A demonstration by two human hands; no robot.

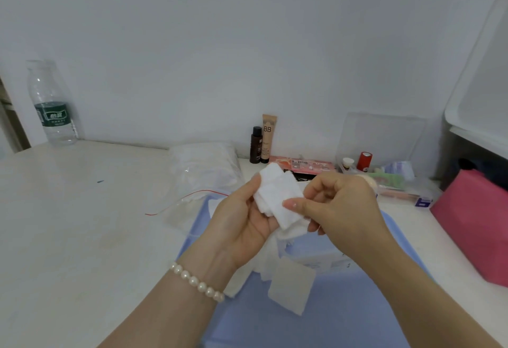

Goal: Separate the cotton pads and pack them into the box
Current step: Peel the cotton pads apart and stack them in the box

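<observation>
Both hands work a stack of cotton pads [277, 199] above a blue mat [343, 306] on the desk [82, 224]

The left hand [242, 221] cups the stack with its fingers curled round it; the right hand [338, 204] pinches the top pad between thumb and fingers. More loose pads [291, 287] lie on the mat beneath the hands, beside a white box [321, 259] partly hidden by the right wrist. A clear zip bag [203, 171] lies behind them, and a water bottle [52, 105] stands far left
</observation>
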